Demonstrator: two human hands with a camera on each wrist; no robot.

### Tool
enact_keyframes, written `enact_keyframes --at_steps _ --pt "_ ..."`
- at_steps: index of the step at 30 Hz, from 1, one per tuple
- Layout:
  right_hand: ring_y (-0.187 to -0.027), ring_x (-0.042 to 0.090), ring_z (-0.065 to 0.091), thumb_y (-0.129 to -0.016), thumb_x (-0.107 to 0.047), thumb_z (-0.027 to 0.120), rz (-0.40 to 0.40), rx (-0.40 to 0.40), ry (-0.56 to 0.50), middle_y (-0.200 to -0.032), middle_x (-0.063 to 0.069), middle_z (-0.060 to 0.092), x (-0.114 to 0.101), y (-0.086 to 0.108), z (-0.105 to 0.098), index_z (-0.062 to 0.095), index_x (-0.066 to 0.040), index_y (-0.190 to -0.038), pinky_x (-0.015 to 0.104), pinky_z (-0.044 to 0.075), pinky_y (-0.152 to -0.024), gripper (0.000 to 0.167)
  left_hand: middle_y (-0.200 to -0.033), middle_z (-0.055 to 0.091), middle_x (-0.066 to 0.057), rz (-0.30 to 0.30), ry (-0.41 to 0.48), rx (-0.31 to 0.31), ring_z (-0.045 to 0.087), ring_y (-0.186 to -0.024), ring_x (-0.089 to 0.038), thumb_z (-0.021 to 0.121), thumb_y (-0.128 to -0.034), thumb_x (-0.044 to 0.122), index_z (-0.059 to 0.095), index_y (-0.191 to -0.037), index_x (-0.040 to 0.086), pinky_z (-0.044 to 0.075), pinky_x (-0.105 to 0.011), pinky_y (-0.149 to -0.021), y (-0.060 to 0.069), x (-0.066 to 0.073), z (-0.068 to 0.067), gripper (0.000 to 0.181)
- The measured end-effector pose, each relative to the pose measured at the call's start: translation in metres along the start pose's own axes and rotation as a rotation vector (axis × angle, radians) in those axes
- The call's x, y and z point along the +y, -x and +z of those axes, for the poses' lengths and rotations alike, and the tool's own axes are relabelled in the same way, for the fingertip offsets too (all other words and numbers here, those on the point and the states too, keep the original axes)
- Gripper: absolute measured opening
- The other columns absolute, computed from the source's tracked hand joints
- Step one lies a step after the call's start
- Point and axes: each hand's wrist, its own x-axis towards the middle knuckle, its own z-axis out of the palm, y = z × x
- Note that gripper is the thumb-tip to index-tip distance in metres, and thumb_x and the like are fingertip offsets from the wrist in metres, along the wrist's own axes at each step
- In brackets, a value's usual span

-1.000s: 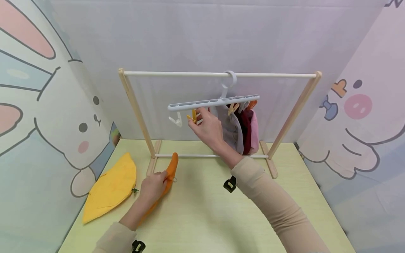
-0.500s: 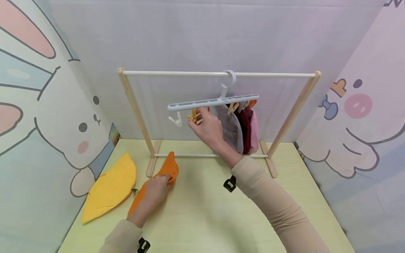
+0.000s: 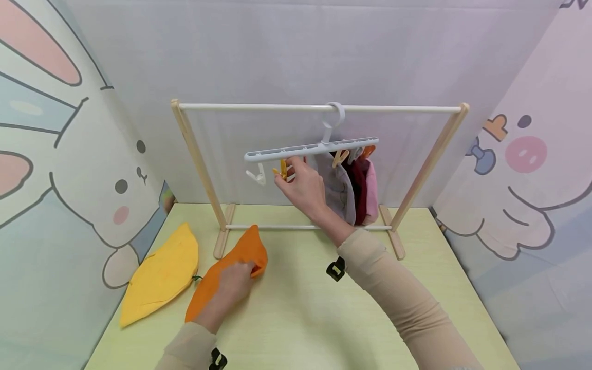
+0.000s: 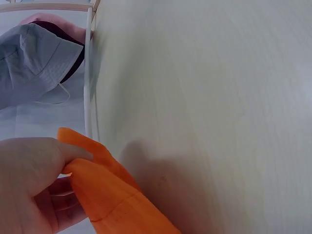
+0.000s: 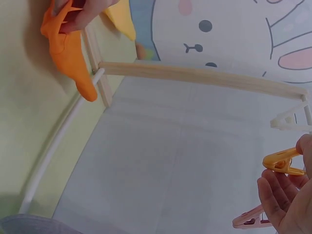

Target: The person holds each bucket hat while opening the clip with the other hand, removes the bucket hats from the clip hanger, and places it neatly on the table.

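Note:
My left hand [image 3: 235,282] pinches the edge of a folded orange cloth hat [image 3: 247,247] low over the table. In the left wrist view, thumb and fingers grip the hat's rim [image 4: 105,190]. My right hand [image 3: 305,189] pinches a yellow clothes peg [image 5: 280,162] under the pale grey clip hanger [image 3: 282,153], which hooks over the rack's top rail. Nothing shows between the peg's jaws. A white peg [image 3: 258,176] hangs to its left and a pink peg [image 5: 249,218] beside my right hand. Grey [image 3: 341,187], dark red [image 3: 362,192] and pink [image 3: 371,190] hats hang clipped at the hanger's right.
A wooden rack with a white top rail [image 3: 254,108] and lower rail [image 3: 287,227] stands at the table's back. A yellow hat [image 3: 162,272] with a green stem lies at the left. Printed cloth walls [image 3: 115,180] enclose the table [image 3: 305,318].
My left hand has shifted slightly right and toward me, and the orange hat has turned so that more of its broad side shows. My right hand stays on the yellow peg.

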Motion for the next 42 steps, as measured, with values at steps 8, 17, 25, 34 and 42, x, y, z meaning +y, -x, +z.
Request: enact_keyframes --at_steps 8,17,25,34,42 --pt "-0.063 0.007 0.064 -0.083 -0.028 0.062 0.0 0.004 0.0 -0.082 -0.001 0.069 0.0 0.0 -0.001 0.057 -0.014 -0.099 0.026 0.049 -0.055 0.022 -0.064 0.052 -0.004 -0.015 0.035 -0.057 0.048 -0.053 -0.021 0.066 -0.0788 0.012 0.061 -0.081 0.013 0.039 -0.036 -0.044 0.001 0.006 0.014 0.005" --pt "-0.064 0.006 0.064 -0.083 -0.029 0.062 0.026 0.002 -0.002 -0.083 -0.003 0.069 -0.001 0.0 -0.001 0.057 -0.015 -0.099 0.026 0.049 -0.055 0.021 -0.072 0.058 -0.006 -0.002 0.062 -0.093 0.054 -0.061 -0.025 0.068 -0.0776 0.021 0.062 -0.084 0.013 0.043 -0.04 -0.05 0.004 0.01 0.02 0.012" --pt "-0.063 0.007 0.063 -0.083 -0.029 0.061 0.021 0.006 -0.012 -0.082 -0.003 0.067 -0.001 0.001 0.001 0.056 -0.015 -0.098 0.027 0.049 -0.056 0.021 -0.104 0.064 -0.013 0.054 0.046 -0.116 0.062 -0.086 -0.033 0.062 -0.0845 0.033 0.062 -0.109 0.008 0.049 -0.047 -0.067 0.009 0.011 0.026 0.035" --pt "-0.064 0.007 0.063 -0.083 -0.029 0.062 0.023 0.019 -0.012 -0.082 -0.002 0.066 -0.002 0.003 0.002 0.055 -0.015 -0.098 0.028 0.049 -0.057 0.022 -0.097 0.058 -0.015 0.045 0.026 -0.123 0.059 -0.073 -0.034 0.065 -0.0801 0.019 0.062 -0.11 0.011 0.048 -0.047 -0.059 0.011 0.015 0.026 0.031" --pt "-0.064 0.007 0.064 -0.084 -0.03 0.062 0.032 0.014 -0.002 -0.083 -0.002 0.067 -0.003 0.002 0.001 0.055 -0.015 -0.1 0.028 0.049 -0.057 0.023 -0.101 0.052 -0.015 -0.005 0.029 -0.19 0.055 -0.067 -0.031 0.068 -0.0755 0.013 0.059 -0.115 0.012 0.046 -0.044 -0.053 0.008 0.018 0.027 0.04"
